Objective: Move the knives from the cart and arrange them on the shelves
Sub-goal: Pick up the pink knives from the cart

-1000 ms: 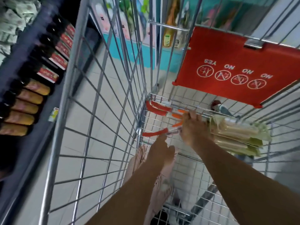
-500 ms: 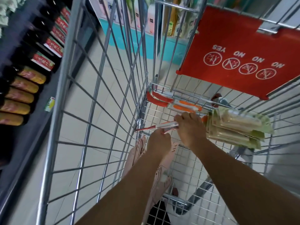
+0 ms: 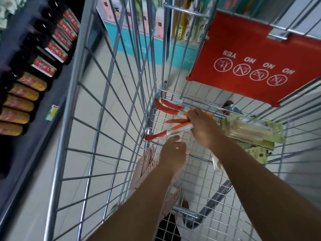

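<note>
Head view: right hand (image 3: 199,126) grasps two red-handled knives (image 3: 171,130) low in the cart (image 3: 111,94); left hand (image 3: 172,153) hovers beside, loosely curled, holding nothing. Lifted carelessly, handles could snag the wire mesh and slip.

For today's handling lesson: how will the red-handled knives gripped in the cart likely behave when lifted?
The red-handled knives look thin and rigid, so probably light and stiff. Bunched loosely in the right hand, they splay at different angles and may slip apart.
</note>
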Available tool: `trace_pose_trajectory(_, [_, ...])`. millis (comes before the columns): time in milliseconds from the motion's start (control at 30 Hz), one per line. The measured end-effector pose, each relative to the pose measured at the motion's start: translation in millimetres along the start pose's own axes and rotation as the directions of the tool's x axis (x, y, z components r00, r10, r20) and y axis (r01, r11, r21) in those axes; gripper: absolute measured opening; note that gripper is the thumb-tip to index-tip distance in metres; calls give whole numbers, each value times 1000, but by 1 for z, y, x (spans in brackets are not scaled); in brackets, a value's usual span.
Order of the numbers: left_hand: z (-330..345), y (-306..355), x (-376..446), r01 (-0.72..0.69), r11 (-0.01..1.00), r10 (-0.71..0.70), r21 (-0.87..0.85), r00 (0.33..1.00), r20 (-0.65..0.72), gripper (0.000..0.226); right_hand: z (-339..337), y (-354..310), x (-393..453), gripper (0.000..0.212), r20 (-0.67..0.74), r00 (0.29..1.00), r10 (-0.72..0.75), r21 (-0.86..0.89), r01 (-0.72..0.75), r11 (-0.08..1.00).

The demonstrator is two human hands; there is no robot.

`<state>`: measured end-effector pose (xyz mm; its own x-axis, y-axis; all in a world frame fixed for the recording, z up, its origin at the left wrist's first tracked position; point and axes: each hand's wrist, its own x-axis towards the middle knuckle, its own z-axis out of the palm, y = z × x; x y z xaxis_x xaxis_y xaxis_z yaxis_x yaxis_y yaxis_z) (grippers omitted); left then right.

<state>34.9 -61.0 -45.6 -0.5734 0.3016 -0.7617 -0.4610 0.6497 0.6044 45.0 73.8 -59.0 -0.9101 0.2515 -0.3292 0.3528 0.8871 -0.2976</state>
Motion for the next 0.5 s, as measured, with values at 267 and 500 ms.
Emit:
trace_pose_trajectory(267, [8,3,-7,-133,991,133,4,989,58,46,-26,5,-24,25,-172,933,315,467,-205,860])
trace_pose_trajectory(500, [9,16,-10,-159,987,156,15,982,108,12,-31,-24,-31,15,125,939,322,804,-286,522])
